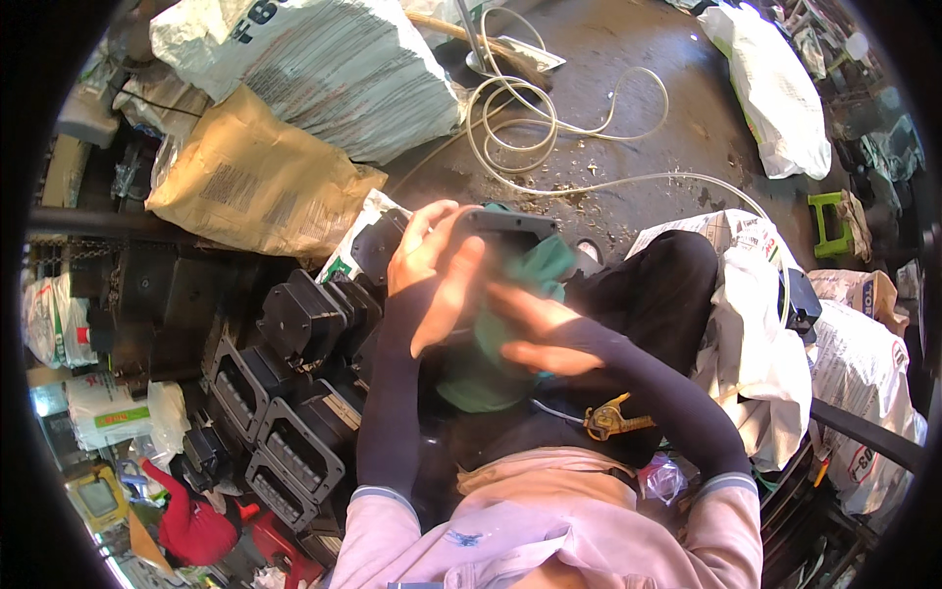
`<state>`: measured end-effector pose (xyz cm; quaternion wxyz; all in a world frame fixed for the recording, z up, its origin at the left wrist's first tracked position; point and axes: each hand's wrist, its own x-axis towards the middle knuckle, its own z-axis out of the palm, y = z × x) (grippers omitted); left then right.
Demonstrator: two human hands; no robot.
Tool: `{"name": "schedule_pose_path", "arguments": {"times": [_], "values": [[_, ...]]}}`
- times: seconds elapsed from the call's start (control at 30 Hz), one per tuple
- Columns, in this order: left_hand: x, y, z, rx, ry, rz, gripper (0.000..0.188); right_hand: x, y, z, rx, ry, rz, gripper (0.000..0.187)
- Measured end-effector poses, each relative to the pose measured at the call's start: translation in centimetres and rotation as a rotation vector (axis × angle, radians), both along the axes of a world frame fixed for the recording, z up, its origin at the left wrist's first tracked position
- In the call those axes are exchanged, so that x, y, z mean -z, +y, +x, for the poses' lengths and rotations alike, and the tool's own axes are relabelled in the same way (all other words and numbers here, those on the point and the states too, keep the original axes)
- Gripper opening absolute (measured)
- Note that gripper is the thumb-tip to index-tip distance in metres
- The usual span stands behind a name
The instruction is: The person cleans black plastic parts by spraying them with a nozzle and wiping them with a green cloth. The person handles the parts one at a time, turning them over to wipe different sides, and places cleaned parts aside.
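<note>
In front of my lap, my left hand (437, 270) grips a black plastic housing (510, 224) by its left side, the thumb toward me. My right hand (540, 329), smeared by motion, has hold of a green cloth (545, 267) just below and against the housing. More of the cloth hangs down over my dark trousers. Part of the housing is hidden behind the cloth and my hands. By my right forearm lies a yellow tool (613, 419), perhaps an air gun, with a thin hose at its end.
Several black housings (294, 314) are stacked to my left, some with open rectangular frames (294, 447). A brown paper sack (260, 177) and a large white sack (314, 74) lie beyond. A pale hose (549, 128) coils across the floor. White sacks (751, 334) flank my right side.
</note>
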<state>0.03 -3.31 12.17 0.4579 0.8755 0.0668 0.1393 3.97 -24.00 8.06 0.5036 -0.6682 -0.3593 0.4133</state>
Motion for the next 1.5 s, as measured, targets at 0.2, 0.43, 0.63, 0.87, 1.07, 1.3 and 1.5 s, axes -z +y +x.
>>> {"name": "schedule_pose_path", "arguments": {"times": [0.2,0.43,0.63,0.87,1.07,1.3,1.5], "values": [[0.6,0.0,-0.5,-0.013,-0.042,0.111,0.038,0.4,2.5,0.9,-0.184,-0.204,-0.207,0.063],[-0.4,-2.2,1.0,0.023,0.13,0.257,0.04,0.0,1.2,-1.1,-0.067,-0.713,-0.491,0.035],[-0.5,-0.7,2.7,-0.006,0.19,0.137,0.046,0.6,0.6,3.3,-0.001,-1.013,-0.547,0.025],[1.8,0.6,3.1,-0.024,0.127,0.001,0.037,-0.5,1.8,1.0,-0.145,-0.698,-0.339,0.044],[2.0,0.6,2.1,-0.062,0.139,-0.154,0.042,0.4,1.6,1.7,-0.04,-0.181,-0.118,0.066],[3.7,3.0,1.5,-0.046,0.114,-0.524,0.032,-2.3,-1.3,2.3,0.119,0.484,-0.007,0.067],[3.1,0.9,1.2,-0.093,0.185,-0.523,0.036,-1.3,2.6,-0.2,0.283,-0.511,-0.2,0.065]]}}
